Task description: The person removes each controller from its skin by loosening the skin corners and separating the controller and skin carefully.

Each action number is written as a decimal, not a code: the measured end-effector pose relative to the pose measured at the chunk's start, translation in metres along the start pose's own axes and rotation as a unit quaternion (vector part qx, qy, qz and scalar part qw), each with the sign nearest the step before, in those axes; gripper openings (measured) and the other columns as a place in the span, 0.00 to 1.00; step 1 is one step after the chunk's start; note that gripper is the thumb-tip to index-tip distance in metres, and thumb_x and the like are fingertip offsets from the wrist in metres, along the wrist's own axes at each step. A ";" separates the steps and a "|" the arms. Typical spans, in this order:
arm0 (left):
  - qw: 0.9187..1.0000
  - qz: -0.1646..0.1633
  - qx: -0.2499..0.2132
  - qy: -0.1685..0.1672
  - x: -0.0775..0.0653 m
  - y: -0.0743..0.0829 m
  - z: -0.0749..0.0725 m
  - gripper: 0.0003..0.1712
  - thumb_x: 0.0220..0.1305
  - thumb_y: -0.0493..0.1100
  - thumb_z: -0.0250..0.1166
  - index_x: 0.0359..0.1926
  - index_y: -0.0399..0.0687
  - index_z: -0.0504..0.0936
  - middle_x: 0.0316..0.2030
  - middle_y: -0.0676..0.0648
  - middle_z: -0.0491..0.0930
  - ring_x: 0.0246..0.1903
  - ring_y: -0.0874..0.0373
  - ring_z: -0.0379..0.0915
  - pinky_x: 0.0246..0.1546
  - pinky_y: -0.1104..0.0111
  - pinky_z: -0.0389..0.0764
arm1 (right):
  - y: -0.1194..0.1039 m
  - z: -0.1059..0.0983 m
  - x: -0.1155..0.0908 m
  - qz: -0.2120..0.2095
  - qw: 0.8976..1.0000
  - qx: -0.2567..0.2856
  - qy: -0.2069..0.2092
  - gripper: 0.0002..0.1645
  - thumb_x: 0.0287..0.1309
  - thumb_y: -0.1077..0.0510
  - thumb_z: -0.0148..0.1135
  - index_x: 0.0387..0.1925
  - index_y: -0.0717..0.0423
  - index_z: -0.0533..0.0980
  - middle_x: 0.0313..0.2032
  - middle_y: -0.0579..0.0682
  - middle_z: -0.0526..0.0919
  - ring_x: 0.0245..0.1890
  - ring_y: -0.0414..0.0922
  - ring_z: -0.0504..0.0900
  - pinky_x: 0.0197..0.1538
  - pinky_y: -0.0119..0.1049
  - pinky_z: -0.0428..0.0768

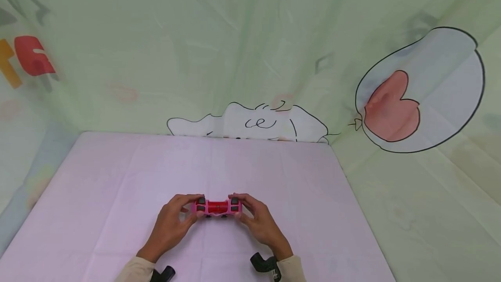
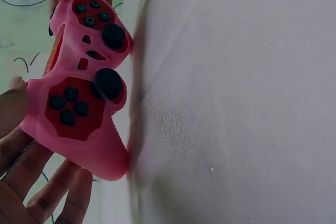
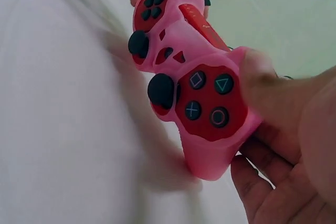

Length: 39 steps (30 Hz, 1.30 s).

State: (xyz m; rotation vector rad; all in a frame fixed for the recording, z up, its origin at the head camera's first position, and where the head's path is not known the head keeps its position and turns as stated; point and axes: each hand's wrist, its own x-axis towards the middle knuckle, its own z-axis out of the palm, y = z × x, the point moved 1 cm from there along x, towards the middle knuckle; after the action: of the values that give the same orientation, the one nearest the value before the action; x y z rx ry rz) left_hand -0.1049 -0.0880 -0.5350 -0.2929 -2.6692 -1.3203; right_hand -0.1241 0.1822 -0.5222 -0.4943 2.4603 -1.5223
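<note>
A red game controller in a pink sleeve (image 1: 217,207) is held between both hands over the table, its shoulder-button edge facing up in the head view. My left hand (image 1: 170,223) grips its left end, thumb and fingers on opposite sides. At the other end my right hand (image 1: 261,225) holds it the same way. In the left wrist view the controller's face (image 2: 86,82) shows a direction pad and two black sticks. The right wrist view shows the symbol buttons (image 3: 207,98) close up, with the right thumb (image 3: 257,77) against the pink edge.
A pale pink-white cloth covers the table (image 1: 274,173). Behind it hangs a light green curtain (image 1: 195,55) with printed drawings, among them a balloon with a heart (image 1: 446,90). Dark wrist cameras (image 1: 266,263) sit at both wrists, beside beige sleeves (image 1: 291,269).
</note>
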 end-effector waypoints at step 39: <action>0.993 0.056 0.092 0.057 -0.006 -0.004 0.008 0.33 0.45 0.38 0.87 0.55 0.61 0.91 0.54 0.47 0.86 0.56 0.52 0.83 0.48 0.54 0.89 | 0.000 0.019 -0.005 -0.086 0.974 -0.190 0.093 0.34 0.53 0.57 0.79 0.64 0.44 0.81 0.65 0.43 0.85 0.71 0.46 0.79 0.70 0.51 0.77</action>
State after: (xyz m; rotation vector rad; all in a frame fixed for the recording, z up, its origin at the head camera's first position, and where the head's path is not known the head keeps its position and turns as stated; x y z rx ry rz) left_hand -0.1008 -0.0842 -0.5440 -0.3291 -2.6135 -1.0183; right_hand -0.1126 0.1685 -0.5306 -0.6703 2.9433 -1.1983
